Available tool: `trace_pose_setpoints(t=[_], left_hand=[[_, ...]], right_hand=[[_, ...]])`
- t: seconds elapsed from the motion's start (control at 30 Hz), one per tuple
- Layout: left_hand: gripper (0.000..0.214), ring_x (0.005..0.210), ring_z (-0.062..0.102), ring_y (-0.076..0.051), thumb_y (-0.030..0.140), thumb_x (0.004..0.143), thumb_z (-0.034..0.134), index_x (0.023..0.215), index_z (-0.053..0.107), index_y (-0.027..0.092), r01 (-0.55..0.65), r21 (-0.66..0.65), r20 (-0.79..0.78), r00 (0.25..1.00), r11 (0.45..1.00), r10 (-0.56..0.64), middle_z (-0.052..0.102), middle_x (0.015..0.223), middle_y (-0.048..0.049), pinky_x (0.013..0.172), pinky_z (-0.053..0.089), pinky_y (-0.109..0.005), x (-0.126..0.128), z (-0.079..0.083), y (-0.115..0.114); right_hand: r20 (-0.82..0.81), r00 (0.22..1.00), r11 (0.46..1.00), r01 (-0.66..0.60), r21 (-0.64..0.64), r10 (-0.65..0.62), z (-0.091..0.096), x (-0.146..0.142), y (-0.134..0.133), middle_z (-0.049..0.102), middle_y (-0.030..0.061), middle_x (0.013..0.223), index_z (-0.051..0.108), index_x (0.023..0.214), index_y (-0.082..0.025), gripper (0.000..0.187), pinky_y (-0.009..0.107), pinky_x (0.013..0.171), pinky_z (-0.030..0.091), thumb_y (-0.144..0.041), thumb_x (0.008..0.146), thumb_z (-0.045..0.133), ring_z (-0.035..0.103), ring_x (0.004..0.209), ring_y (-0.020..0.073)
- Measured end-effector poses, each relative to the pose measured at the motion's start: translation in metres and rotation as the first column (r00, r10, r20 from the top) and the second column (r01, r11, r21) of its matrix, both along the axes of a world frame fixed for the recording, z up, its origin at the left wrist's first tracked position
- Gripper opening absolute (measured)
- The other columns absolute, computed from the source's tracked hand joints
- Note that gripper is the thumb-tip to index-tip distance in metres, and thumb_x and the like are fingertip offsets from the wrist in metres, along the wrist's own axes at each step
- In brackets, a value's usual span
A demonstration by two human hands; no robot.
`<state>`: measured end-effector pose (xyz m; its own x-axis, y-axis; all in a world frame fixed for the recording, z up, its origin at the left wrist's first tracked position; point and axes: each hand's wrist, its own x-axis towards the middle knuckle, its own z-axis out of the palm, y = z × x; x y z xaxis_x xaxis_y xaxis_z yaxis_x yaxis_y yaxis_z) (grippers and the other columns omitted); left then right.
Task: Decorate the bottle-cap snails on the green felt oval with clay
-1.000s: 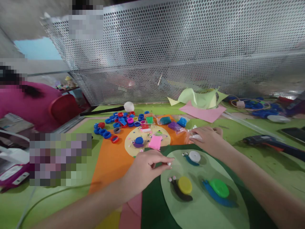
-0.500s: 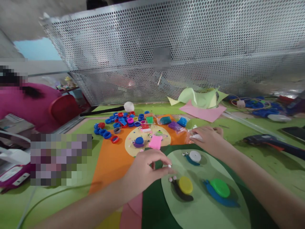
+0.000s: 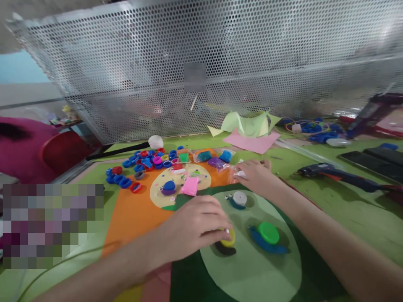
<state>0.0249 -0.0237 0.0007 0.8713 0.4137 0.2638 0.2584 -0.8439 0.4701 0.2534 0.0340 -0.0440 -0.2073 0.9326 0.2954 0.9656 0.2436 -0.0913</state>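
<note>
My left hand (image 3: 201,224) pinches a tiny white clay ball (image 3: 227,231) between thumb and fingertips. It hovers over a snail with a yellow cap (image 3: 231,240) for a shell and a dark clay body, hiding its head end. My right hand (image 3: 253,174) is closed on a clear packet of white clay (image 3: 239,173) at the far edge of the pale green paper oval (image 3: 252,272). On that oval are a snail with a white cap (image 3: 239,198) and a blue one with a green cap (image 3: 268,233). A pink clay piece (image 3: 190,186) lies near my left hand.
Several bottle caps (image 3: 125,183) are heaped at the back left, beside clay packets (image 3: 204,156). A glue gun (image 3: 333,175) lies at right. Pink paper (image 3: 252,141) rests by the perforated metal panel (image 3: 151,84). A person in a pink top (image 3: 25,147) is at far left.
The camera view has swung right. My left hand, still pinching the white ball, has moved from beside the yellow-capped snail to over it. My right hand stays at the white clay packet.
</note>
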Motion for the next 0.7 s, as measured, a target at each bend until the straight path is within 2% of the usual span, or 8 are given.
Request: trace_pose_setpoints(t=[0.13, 0.23, 0.47, 0.7], left_hand=[[0.019, 0.091, 0.053, -0.020, 0.020, 0.089, 0.050, 0.097, 0.066, 0.016, 0.030, 0.143, -0.198, 0.980, 0.989, -0.002, 0.063, 0.092, -0.0067, 0.081, 0.043, -0.031, 0.026, 0.011, 0.002], [0.019, 0.084, 0.054, -0.018, 0.017, 0.088, 0.049, 0.096, 0.066, 0.015, 0.008, 0.134, -0.263, 0.964, 0.991, 0.028, 0.057, 0.093, -0.0074, 0.072, 0.045, -0.026, 0.042, 0.014, 0.004], [0.015, 0.083, 0.058, -0.016, 0.011, 0.083, 0.057, 0.092, 0.067, 0.016, 0.026, -0.048, -0.230, 0.972, 0.999, -0.037, 0.062, 0.089, -0.0043, 0.073, 0.045, -0.024, 0.052, -0.003, 0.014], [0.011, 0.080, 0.058, -0.015, 0.016, 0.081, 0.061, 0.086, 0.071, 0.018, 0.036, -0.030, -0.219, 0.975, 0.999, -0.042, 0.065, 0.083, -0.0022, 0.070, 0.045, -0.023, 0.053, -0.010, 0.019]], right_hand=[[0.005, 1.000, 1.000, 0.006, -0.018, -0.006, 0.005, -0.002, -0.003, 0.067, 0.0105, 0.098, 0.060, 0.090, -0.020, 0.015, 0.043, 0.078, 0.029, -0.029, 0.083, 0.050, 0.055, 0.096, 0.0291], [0.006, 1.000, 0.999, 0.018, -0.041, -0.018, 0.009, -0.003, -0.005, 0.066, 0.0104, 0.099, 0.060, 0.092, -0.019, 0.017, 0.045, 0.079, 0.029, -0.029, 0.084, 0.050, 0.054, 0.097, 0.0295], [0.016, 0.999, 0.996, 0.036, -0.079, -0.035, 0.013, -0.005, -0.005, 0.065, 0.0100, 0.100, 0.059, 0.094, -0.018, 0.020, 0.044, 0.079, 0.029, -0.031, 0.087, 0.046, 0.053, 0.098, 0.0277], [0.022, 0.999, 0.996, 0.031, -0.085, -0.029, 0.013, -0.006, -0.005, 0.065, 0.0118, 0.099, 0.059, 0.094, -0.016, 0.021, 0.042, 0.079, 0.028, -0.031, 0.087, 0.046, 0.053, 0.097, 0.0275]])
